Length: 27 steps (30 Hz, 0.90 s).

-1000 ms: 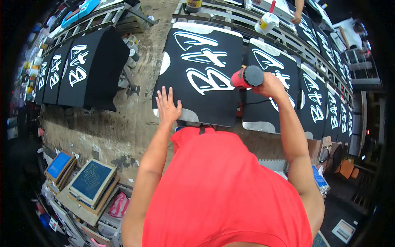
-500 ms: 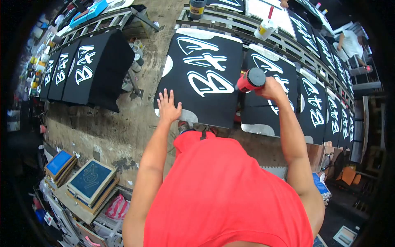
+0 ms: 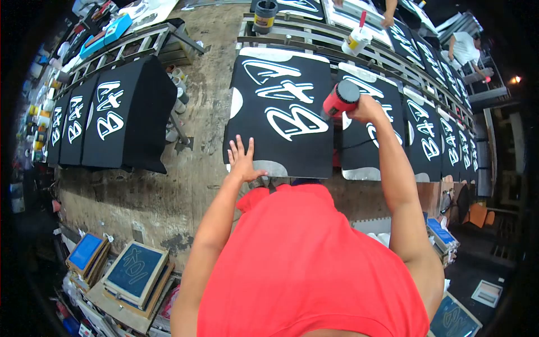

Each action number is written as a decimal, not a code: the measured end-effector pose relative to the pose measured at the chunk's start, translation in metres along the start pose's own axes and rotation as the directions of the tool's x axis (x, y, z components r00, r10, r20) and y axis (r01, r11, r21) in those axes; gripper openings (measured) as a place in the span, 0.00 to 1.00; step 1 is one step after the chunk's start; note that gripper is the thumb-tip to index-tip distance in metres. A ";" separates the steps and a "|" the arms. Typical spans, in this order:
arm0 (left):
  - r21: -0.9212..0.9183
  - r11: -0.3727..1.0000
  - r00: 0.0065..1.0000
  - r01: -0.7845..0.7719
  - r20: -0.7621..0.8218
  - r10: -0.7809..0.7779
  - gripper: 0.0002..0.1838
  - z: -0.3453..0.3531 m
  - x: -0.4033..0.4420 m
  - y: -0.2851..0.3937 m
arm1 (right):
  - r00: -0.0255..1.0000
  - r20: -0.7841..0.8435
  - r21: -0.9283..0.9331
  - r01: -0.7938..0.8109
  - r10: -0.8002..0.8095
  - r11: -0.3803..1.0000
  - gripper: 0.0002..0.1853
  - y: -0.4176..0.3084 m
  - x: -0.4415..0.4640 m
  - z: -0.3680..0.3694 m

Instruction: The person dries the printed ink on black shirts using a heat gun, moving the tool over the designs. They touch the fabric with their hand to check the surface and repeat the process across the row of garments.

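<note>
My right hand (image 3: pixel 366 109) is closed round the handle of a red heat gun (image 3: pixel 341 100) with a dark grey back end. Its nozzle points down beside the right edge of a black fabric panel (image 3: pixel 247 126), near the large white printed letter B. White outlined lettering runs up this panel, which lies on a flat board with silvery patches showing at its edges. My left hand (image 3: pixel 243 163) rests with fingers spread on the panel's near left corner. A second black printed panel (image 3: pixel 359 149) lies just right of the heat gun, partly hidden by my right arm.
More printed black panels (image 3: pixel 424 135) continue along the rack (image 3: pixel 292 42) to the right, and others (image 3: pixel 106 112) stand at left. A dark jar (image 3: pixel 265 17) and a white tub (image 3: pixel 357 40) sit behind. Another person's hand (image 3: pixel 387 21) shows at top. Framed screens (image 3: pixel 135 269) are stacked lower left.
The view has shifted, so the near panel sits lower and farther right. The heat gun has moved slightly up along the panel's right edge. Another person's arm shows more at the top.
</note>
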<state>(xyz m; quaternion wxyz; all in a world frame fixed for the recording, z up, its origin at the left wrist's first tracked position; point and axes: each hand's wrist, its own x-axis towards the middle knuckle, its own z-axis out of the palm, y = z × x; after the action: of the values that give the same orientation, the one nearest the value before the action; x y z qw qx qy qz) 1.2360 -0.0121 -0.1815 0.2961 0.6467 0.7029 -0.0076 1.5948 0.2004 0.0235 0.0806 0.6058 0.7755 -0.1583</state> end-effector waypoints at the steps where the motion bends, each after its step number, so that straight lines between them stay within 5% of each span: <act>1: 0.008 1.000 1.000 0.001 0.025 -0.001 0.80 -0.002 0.000 0.000 | 1.000 -0.001 -0.001 -0.002 0.002 1.000 0.23 -0.002 0.005 0.001; 16: 0.026 1.000 0.997 0.015 0.075 -0.017 0.82 -0.005 0.001 0.003 | 0.962 -0.060 0.025 0.270 -0.268 0.963 0.22 -0.071 0.077 0.020; 27: 0.031 0.999 0.998 0.009 0.066 -0.011 0.82 -0.004 0.001 0.002 | 0.965 0.033 0.028 0.261 -0.262 0.965 0.21 -0.090 0.050 0.006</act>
<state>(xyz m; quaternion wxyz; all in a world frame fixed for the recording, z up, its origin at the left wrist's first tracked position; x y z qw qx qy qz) 1.2366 -0.0092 -0.1777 0.3093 0.6472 0.6956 -0.0411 1.4949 0.2247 0.0153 0.0660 0.4963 0.8451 -0.1877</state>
